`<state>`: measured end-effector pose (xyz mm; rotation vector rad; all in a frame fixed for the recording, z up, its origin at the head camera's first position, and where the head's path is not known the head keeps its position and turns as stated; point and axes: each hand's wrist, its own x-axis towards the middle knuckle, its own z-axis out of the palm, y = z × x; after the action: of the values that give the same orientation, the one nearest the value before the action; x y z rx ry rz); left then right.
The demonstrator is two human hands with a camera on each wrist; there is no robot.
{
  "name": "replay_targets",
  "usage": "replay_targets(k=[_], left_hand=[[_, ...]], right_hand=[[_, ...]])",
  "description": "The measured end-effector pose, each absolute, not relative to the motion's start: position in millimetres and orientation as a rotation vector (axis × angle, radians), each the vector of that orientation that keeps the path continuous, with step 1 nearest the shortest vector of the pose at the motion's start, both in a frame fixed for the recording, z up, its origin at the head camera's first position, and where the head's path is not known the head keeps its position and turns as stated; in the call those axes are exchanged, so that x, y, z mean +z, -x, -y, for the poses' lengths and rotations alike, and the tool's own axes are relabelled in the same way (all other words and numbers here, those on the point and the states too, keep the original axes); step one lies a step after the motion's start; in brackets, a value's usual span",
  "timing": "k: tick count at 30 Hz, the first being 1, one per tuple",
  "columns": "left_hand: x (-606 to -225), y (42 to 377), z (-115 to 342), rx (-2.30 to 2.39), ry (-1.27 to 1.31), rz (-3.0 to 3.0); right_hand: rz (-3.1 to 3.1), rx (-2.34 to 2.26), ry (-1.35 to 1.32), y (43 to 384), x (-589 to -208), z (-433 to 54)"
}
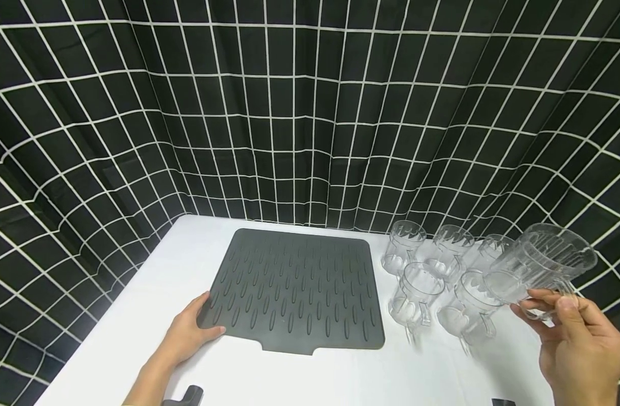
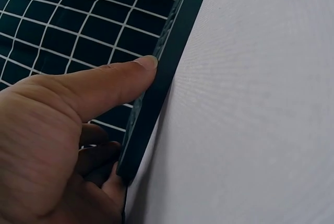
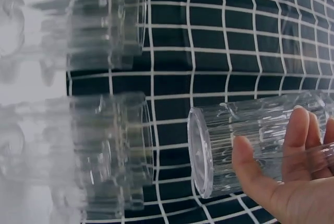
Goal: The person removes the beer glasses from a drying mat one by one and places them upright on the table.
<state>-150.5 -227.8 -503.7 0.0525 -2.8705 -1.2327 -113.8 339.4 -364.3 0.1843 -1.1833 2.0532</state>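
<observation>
My right hand (image 1: 581, 341) grips a clear glass mug (image 1: 538, 262) by its handle, off the table and tilted with its rim to the upper right. In the right wrist view the mug's ribbed side and thick base (image 3: 201, 153) show beside the fingers. At the front left corner of a dark grey ridged mat (image 1: 295, 287), my left hand (image 1: 185, 335) rests with its thumb along the front edge and its fingers by the left edge. The left wrist view shows the straight thumb (image 2: 122, 80) touching the mat's edge (image 2: 156, 96). More clear mugs (image 1: 416, 287) stand left of the held one.
The other mugs stand close together in two rows on the right of the white table (image 1: 340, 378), partly overlapping in view. A black curtain with a white grid (image 1: 289, 113) rises behind and around the table. A dark object (image 1: 185, 396) lies at the near edge.
</observation>
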Motion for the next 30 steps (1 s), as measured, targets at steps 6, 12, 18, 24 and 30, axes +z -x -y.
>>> replay_targets(k=[6,12,18,24,30], left_hand=[[-504,148,228,-1.236,-0.051,2.865],[-506,148,228,-1.225,-0.043,2.855],[-505,150,227,-1.204,-0.04,2.853],[-504,150,225,-1.21,-0.044,2.851],[-505,150,225,-1.192,-0.058,2.851]], right_hand=[[1.1,2.071,-0.335,116,-373,-356],[1.062,2.082,-0.445,119,-387,-379],[0.872,2.248,-0.556,126,-411,-409],[0.747,2.412,-0.706,133,-427,-428],[0.803,2.492,-0.757,135,-450,-444]])
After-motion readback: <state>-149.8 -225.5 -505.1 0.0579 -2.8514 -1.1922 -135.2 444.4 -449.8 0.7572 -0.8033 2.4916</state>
